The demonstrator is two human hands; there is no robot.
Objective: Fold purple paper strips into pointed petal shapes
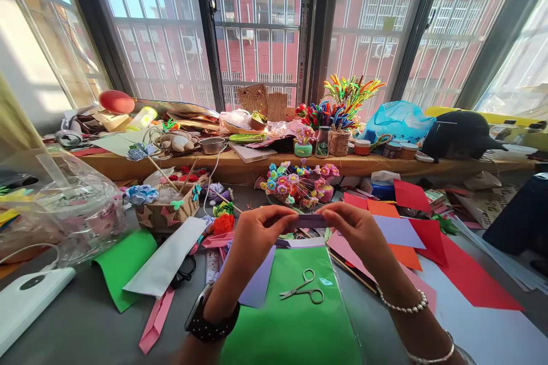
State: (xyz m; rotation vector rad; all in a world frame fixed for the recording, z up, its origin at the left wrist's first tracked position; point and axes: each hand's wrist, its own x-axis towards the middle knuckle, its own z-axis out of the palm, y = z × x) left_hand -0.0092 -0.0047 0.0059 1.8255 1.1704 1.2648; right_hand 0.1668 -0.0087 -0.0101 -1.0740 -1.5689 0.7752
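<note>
The strip [311, 220] held above the scissors [303, 287] is matt purple paper. The scissors are shiny metal, lying on a green sheet [291, 319] in glossy clear plastic. Right of the scissors, red paper [466, 276] looks matt and smooth. The surface [85, 325] is smooth grey.

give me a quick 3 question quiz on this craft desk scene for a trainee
1. True or false: both hands pinch the folded purple paper strip above the desk.
2. Multiple choice: the scissors lie on A) the red sheet B) the green sheet C) the white box.
3. Fill in: the left hand has a dark ____ at its wrist, while the right hand has bead bracelets.

Key
1. True.
2. B, the green sheet in front of the person.
3. Watch.
</note>
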